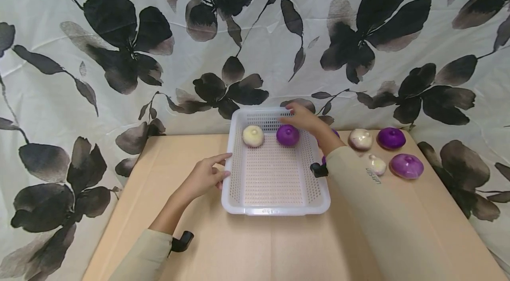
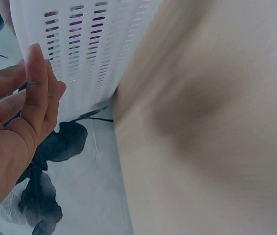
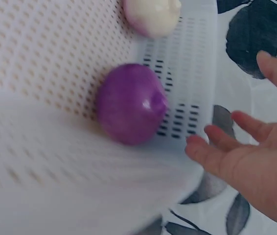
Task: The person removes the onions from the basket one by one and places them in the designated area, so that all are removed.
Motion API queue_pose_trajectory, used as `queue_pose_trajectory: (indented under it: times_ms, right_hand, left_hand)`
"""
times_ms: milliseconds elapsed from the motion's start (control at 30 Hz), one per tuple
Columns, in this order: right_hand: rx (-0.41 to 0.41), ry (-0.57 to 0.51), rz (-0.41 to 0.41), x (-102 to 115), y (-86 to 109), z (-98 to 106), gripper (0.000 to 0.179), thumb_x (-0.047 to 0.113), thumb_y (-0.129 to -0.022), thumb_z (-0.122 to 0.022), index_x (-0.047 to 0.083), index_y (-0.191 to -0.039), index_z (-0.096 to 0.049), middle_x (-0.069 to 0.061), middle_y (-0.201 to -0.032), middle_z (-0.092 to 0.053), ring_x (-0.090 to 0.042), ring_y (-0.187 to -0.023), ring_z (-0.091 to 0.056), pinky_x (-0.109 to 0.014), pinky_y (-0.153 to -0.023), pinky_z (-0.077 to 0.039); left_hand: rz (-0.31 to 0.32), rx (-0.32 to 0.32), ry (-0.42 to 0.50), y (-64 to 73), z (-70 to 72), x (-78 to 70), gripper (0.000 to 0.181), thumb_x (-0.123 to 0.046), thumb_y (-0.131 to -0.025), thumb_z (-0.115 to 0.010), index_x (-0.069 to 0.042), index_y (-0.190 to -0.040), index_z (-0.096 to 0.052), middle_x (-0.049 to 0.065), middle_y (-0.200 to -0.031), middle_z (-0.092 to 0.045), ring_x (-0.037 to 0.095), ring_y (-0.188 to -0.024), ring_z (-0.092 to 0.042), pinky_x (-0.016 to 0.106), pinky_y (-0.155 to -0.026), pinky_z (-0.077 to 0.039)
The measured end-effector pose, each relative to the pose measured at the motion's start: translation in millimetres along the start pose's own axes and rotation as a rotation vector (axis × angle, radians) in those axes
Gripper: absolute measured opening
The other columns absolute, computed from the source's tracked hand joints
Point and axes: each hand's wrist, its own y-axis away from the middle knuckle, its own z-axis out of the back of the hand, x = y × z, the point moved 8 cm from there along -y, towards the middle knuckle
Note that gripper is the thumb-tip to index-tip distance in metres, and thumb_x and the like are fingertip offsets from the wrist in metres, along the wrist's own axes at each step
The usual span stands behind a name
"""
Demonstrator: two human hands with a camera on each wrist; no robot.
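A white perforated plastic basket [image 1: 275,210] stands on the table, holding a pale onion [image 1: 253,136] and a purple onion [image 1: 287,135] side by side near its far end. At the basket's left side is my left hand [image 1: 205,175], fingers extended and fingertips right at the wall; the left wrist view shows them against the slotted side. My right hand [image 1: 303,118] reaches over the far right corner, just beyond the purple onion. In the right wrist view its fingers [image 3: 202,149] are spread beside the rim, and nothing is between them and the thumb.
Right of the basket lie more onions: two pale ones [image 1: 360,139] and two purple ones [image 1: 406,166], with further purple ones partly hidden behind the right forearm. A floral cloth [image 1: 295,51] hangs behind the wooden table [image 1: 247,245].
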Motion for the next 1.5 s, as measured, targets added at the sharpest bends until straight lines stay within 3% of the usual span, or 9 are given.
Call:
queue_pose_trajectory:
  times_ms: [133,300,500,667,933,1100,1500]
  right_hand:
    - [-0.048,-0.031,-0.054,-5.7,-7.3,-8.3,0.077,0.04,-0.102,-0.061,0.0,-0.159,-0.029,-0.028,-0.158,-0.04,-0.045,-0.147,-0.039,-0.057,-0.123,-0.033]
    - [-0.099,-0.051,-0.076,-13.1,-8.4,-16.8,0.08,0.04,-0.102,-0.06,-0.002,-0.16,-0.024,-0.028,-0.161,-0.035,-0.044,-0.151,-0.033,-0.056,-0.126,-0.027]
    - [-0.132,-0.088,-0.091,-22.5,-7.9,-23.9,0.08,0.032,-0.1,-0.064,-0.007,-0.158,-0.026,-0.03,-0.155,-0.042,-0.044,-0.147,-0.04,-0.052,-0.124,-0.033]
    - [-0.121,-0.013,-0.103,-28.3,-11.8,-33.0,0.08,0.026,-0.097,-0.067,-0.008,-0.157,-0.026,-0.03,-0.153,-0.045,-0.043,-0.145,-0.043,-0.05,-0.124,-0.034]
    - [-0.13,0.183,-0.058,-22.7,-7.6,-41.6,0.067,0.007,-0.09,-0.069,-0.013,-0.148,-0.041,-0.032,-0.144,-0.054,-0.045,-0.138,-0.051,-0.05,-0.12,-0.04]
    - [-0.127,0.199,-0.041,-23.2,-7.4,-45.1,0.066,0.001,-0.087,-0.065,-0.012,-0.148,-0.043,-0.032,-0.144,-0.054,-0.044,-0.137,-0.052,-0.051,-0.119,-0.041]
    - [-0.098,0.221,-0.043,-25.6,-12.4,-53.1,0.061,0.007,-0.086,-0.076,-0.005,-0.142,-0.055,-0.026,-0.141,-0.059,-0.041,-0.132,-0.056,-0.05,-0.115,-0.045]
  left_hand:
    - [0.004,-0.003,0.013,-0.7,0.8,-0.2,0.06,0.0,-0.096,-0.068,-0.004,-0.152,-0.049,0.024,-0.13,-0.057,0.017,-0.057,-0.062,0.029,-0.056,-0.058]
    - [0.003,-0.001,0.021,-1.0,0.9,0.4,0.059,-0.001,-0.096,-0.068,-0.005,-0.152,-0.049,0.024,-0.13,-0.057,0.017,-0.057,-0.063,0.044,-0.061,-0.061]
    - [0.011,0.003,0.031,-0.8,0.2,1.8,0.06,0.0,-0.096,-0.068,-0.004,-0.153,-0.049,0.024,-0.131,-0.057,0.018,-0.058,-0.064,0.048,-0.063,-0.062]
    - [0.013,-0.002,0.039,-0.1,0.1,3.3,0.06,0.0,-0.096,-0.068,-0.005,-0.153,-0.049,0.024,-0.131,-0.057,0.018,-0.058,-0.063,0.047,-0.062,-0.062]
    - [0.006,-0.007,0.037,-0.7,0.3,3.2,0.06,0.0,-0.096,-0.068,-0.005,-0.153,-0.049,0.024,-0.131,-0.057,0.018,-0.057,-0.063,0.05,-0.063,-0.061]
    - [0.009,-0.01,0.034,-0.3,0.2,3.3,0.06,0.001,-0.096,-0.068,-0.005,-0.153,-0.049,0.024,-0.131,-0.057,0.017,-0.058,-0.063,0.051,-0.064,-0.061]
    - [0.016,-0.015,0.039,0.1,0.9,2.7,0.06,0.001,-0.096,-0.068,-0.006,-0.153,-0.05,0.023,-0.131,-0.056,0.017,-0.058,-0.063,0.05,-0.064,-0.062]
